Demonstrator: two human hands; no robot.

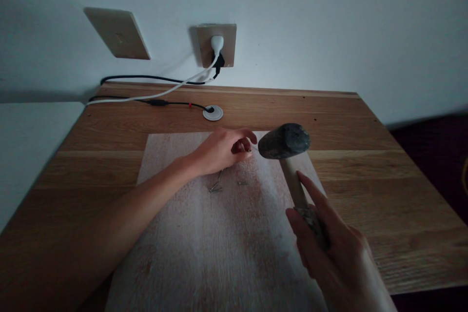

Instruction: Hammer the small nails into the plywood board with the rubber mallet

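In my right hand [336,248] is a mallet, gripped by its wooden handle [294,183] with the index finger laid along it. Its dark, worn head [284,141] is raised over the right part of a pale, whitish board [204,243]. My left hand [228,150] is near the board's far edge, just left of the mallet head and apart from it. Its fingers are curled with the thumb, and a tiny dark tip shows at the fingertips, too small to name. Several small metal nails or screws [215,188] lie on the board below this hand.
The board rests on a wooden desktop [365,190] against a white wall [310,34]. Behind it are a round cable grommet [213,113], black and white cables [157,95], a wall socket [228,41] with plugs and a blank-looking plate [117,34]. A white surface [32,141] adjoins at left.
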